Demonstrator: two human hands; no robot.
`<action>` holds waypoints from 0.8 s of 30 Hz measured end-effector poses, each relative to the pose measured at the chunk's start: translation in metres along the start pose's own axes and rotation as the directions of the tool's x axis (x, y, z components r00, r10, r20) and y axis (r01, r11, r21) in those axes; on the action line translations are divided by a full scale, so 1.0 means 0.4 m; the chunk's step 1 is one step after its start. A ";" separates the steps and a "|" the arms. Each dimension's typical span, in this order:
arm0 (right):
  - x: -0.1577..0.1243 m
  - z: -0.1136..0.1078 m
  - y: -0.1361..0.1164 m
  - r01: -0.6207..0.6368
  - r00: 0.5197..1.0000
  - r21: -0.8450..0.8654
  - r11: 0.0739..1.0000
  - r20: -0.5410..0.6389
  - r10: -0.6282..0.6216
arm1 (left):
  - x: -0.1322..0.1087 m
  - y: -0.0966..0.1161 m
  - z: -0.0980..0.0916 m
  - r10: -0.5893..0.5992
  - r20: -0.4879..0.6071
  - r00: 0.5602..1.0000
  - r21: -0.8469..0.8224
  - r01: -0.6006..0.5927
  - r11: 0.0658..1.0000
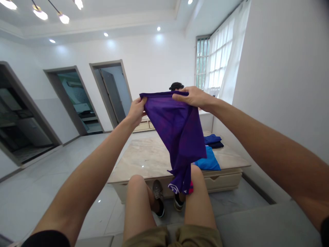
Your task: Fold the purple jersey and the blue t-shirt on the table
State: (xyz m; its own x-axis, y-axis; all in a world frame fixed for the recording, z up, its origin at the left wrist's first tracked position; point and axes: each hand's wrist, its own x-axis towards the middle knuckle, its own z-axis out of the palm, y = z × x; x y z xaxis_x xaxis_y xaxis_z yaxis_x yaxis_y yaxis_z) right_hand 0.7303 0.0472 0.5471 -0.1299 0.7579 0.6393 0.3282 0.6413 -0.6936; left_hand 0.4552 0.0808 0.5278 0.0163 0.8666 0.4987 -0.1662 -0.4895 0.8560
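Note:
A purple garment (177,127) with a white logo near its lower end hangs in front of me, stretched along its top edge. My left hand (138,109) pinches the top left corner. At the top right, my right hand (192,96) grips the edge between thumb and fingers. The cloth tapers and twists downward, its bottom dangling between my knees. A small pink-red patch shows at its lower right; whether it belongs to the garment I cannot tell. Behind the cloth lies a bright blue folded cloth (209,159) on the marble-topped table (138,156).
Dark blue folded clothes (214,140) are stacked on the table's right side. Drawers (223,180) line its near face. I sit on a grey sofa (259,224) close to it. Beyond the garment, a person's dark headwear or hair (176,85) shows. A wall stands at right.

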 end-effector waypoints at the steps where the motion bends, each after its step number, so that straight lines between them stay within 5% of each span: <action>1: -0.001 -0.005 0.006 0.020 0.999 -0.077 0.997 0.029 -0.018 | 0.009 0.022 -0.012 0.016 -0.039 0.999 -0.006 -0.016 1.000; 4: -0.003 -0.019 0.047 0.054 0.998 -0.316 0.947 0.039 -0.044 | 0.026 0.075 -0.057 0.083 -0.160 0.984 0.011 -0.082 0.997; 8: -0.039 -0.017 0.135 -0.093 0.995 -0.526 0.845 -0.082 0.058 | 0.028 0.115 -0.127 0.133 -0.274 0.953 0.108 -0.106 0.988; 10: -0.065 0.018 0.171 -0.132 0.990 -0.551 0.824 -0.039 0.133 | 0.019 0.120 -0.153 0.138 -0.307 0.942 0.148 -0.096 0.984; 13: -0.089 0.140 0.196 -0.076 0.976 -0.425 0.902 0.155 0.155 | -0.006 0.108 -0.169 0.151 -0.239 0.959 0.171 -0.111 0.979; 16: -0.086 0.333 0.192 0.045 0.945 -0.152 0.987 0.328 0.008 | -0.039 0.075 -0.167 0.171 -0.128 0.977 0.166 -0.149 0.975; 20: -0.087 0.582 0.203 0.109 0.825 0.205 0.973 0.527 -0.204 | -0.083 0.044 -0.189 0.162 -0.085 0.983 0.203 -0.142 0.969; 24: -0.123 0.676 0.286 -0.032 0.700 0.198 0.980 0.704 -0.120 | -0.115 0.083 -0.266 0.169 -0.117 0.979 0.281 -0.130 0.951</action>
State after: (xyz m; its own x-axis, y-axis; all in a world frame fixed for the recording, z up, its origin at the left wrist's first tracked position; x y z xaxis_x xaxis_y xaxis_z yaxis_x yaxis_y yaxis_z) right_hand 0.5213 0.1157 0.3464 -0.7891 0.5378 0.2967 0.1401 0.6279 -0.7656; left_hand 0.3440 0.0351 0.5189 -0.1278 0.7769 0.6166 0.1169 -0.6055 0.7872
